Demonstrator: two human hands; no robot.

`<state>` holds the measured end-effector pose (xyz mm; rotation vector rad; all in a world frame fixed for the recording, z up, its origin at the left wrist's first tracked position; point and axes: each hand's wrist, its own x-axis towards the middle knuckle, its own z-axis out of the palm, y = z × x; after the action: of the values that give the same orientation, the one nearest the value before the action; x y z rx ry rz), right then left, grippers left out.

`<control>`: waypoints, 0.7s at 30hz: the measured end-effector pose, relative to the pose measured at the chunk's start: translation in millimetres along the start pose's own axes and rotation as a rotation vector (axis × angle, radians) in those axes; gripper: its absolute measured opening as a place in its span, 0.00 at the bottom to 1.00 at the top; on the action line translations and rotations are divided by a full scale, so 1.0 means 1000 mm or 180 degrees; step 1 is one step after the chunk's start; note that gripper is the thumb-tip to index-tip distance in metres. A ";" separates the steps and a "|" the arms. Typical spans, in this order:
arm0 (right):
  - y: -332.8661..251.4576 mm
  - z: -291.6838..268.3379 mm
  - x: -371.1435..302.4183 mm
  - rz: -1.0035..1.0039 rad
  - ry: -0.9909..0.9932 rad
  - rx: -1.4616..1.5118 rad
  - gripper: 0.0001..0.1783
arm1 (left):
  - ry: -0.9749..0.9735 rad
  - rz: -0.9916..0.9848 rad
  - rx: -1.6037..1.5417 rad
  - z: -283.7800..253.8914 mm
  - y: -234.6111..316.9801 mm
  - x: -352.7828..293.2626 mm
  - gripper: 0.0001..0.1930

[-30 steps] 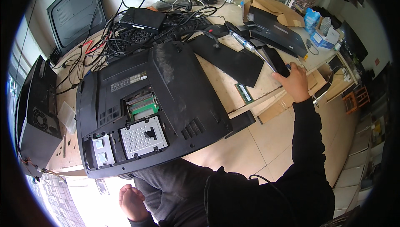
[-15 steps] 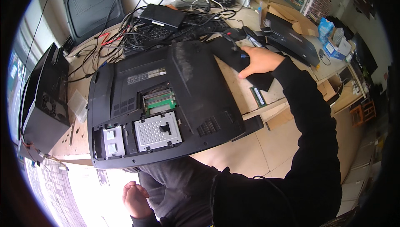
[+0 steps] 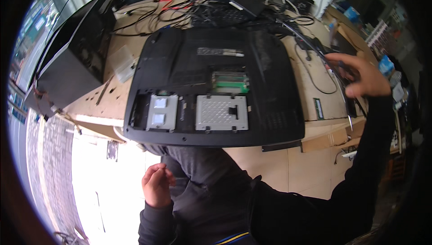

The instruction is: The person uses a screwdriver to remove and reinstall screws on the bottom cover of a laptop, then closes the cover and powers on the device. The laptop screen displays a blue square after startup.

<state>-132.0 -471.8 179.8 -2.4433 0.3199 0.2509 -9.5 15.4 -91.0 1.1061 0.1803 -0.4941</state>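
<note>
A large black laptop (image 3: 270, 65) lies upside down on the table before me. Its open bays show a perforated silver drive caddy (image 3: 216, 114), a green memory slot area (image 3: 231, 84) and a smaller metal part (image 3: 163, 112). Off the laptop's right side, my right hand (image 3: 362, 76) grips a flat black cover panel (image 3: 306, 40), tilted up and seen nearly edge-on. A thin silver rod (image 3: 350, 122) pokes out below that hand; what it belongs to is hidden. My left hand (image 3: 156, 186) is over my lap with fingers pinched together; anything between them is too small to name.
A memory module (image 3: 318, 109) lies right of the laptop. Tangled cables (image 3: 180, 20), a keyboard (image 3: 216, 15) and a black box (image 3: 240, 0) crowd the back. At left stand a computer case (image 3: 72, 63) and a clear plastic piece (image 3: 121, 63). Cardboard (image 3: 321, 140) sits below the right edge.
My right hand has closed on the black panel, lifted it off the table and tilted it up. The view has turned to the right. My left hand stays pinched over my lap.
</note>
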 end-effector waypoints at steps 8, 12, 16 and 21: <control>-0.117 0.151 0.063 -0.1976 -0.0144 -0.1908 0.49 | -0.0219 0.1330 0.1096 0.034 0.032 -0.004 0.09; -0.131 0.172 0.098 -0.1913 -0.0347 -0.1968 0.48 | -0.0148 0.3400 0.2968 0.039 0.065 0.004 0.16; -0.138 0.177 0.118 -0.1613 -0.0407 -0.1920 0.48 | -0.0094 0.3716 0.3903 0.039 0.089 0.027 0.28; -0.141 0.187 0.121 -0.1797 -0.0202 -0.1961 0.47 | -0.0318 0.3579 0.3919 0.039 0.097 0.051 0.26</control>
<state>5.4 -267.1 86.9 -2.9858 -0.5570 0.1926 76.2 0.5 -14.3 2.1083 -0.9307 0.4675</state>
